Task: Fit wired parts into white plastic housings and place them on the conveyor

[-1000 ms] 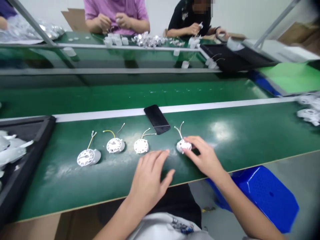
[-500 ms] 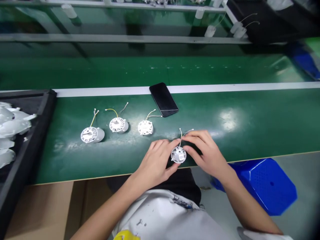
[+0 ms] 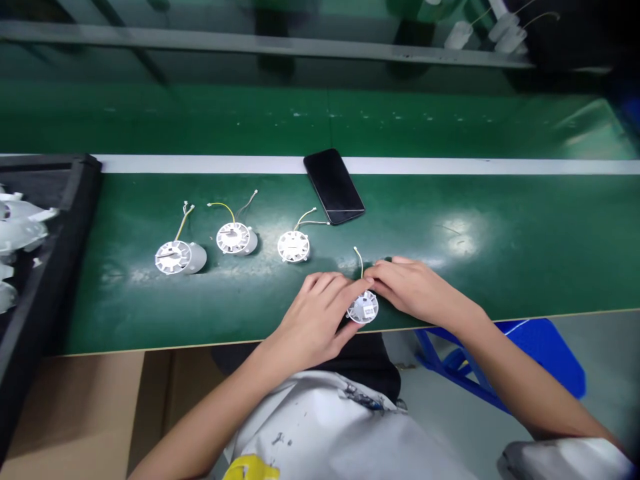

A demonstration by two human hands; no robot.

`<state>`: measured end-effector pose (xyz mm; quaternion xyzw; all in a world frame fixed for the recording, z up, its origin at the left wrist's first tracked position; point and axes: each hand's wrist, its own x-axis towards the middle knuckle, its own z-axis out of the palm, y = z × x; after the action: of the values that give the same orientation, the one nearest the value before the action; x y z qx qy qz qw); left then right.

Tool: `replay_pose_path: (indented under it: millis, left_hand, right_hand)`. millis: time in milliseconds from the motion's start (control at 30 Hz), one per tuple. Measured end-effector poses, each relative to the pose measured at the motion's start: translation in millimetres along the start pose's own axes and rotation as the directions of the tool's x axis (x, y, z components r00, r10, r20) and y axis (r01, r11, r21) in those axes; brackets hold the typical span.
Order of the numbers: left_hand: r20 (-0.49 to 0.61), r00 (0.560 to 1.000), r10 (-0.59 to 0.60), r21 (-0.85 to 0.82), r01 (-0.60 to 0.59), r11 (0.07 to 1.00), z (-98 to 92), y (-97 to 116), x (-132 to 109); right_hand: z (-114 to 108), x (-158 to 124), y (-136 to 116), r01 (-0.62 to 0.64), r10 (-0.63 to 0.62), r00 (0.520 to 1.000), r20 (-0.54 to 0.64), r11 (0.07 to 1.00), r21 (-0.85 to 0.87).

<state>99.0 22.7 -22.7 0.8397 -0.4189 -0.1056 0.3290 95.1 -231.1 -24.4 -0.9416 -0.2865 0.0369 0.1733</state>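
Observation:
My left hand [image 3: 320, 317] and my right hand [image 3: 413, 288] meet at the near edge of the green bench [image 3: 450, 267]. Both close on one small round white plastic part [image 3: 363, 308] with thin wires rising from it. The left fingers curl around its left side, and the right fingertips pinch at its top by the wire [image 3: 358, 259]. Three more round white parts with yellow and white wires lie in a row to the left: the first [image 3: 173, 257], the second [image 3: 234, 238] and the third [image 3: 294, 246].
A black phone [image 3: 334, 186] lies face up by the white strip behind the parts. A black tray [image 3: 45, 253] with white plastic pieces stands at the left. A blue stool [image 3: 540, 353] is under the bench on the right. More white parts sit far back right.
My right hand has drawn the white part from beside the phone toward the near edge. My left hand has joined it on the part. The view has tilted down.

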Motion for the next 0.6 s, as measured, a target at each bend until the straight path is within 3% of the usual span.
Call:
replay_pose_path:
  millis: [133,267,467,600]
  left_hand:
    - [0.027,0.999,-0.017,-0.024,0.017,1.0,-2.5,1.1,3.1]
    - [0.03,0.997,-0.07,-0.057,0.072,0.996,-3.1,3.5,5.7]
    - [-0.001,0.997,-0.079,-0.056,0.078,0.995,-0.7,5.0,5.4]
    - [-0.014,0.997,-0.078,-0.054,0.077,0.996,0.5,5.6,4.7]
  right_hand:
    - [-7.9,-4.1,0.4,0.023,-0.023,0.998,-0.059,1.0,0.0]
    - [-5.7,-21.3,-17.7,0.003,0.045,0.985,-0.164,0.958,0.285]
    - [13.7,-31.6,-52.9,-0.145,0.322,0.916,-0.241,0.823,0.548]
    - [17.5,-25.7,-63.3,-0.192,0.413,0.868,-0.274,0.79,0.583]
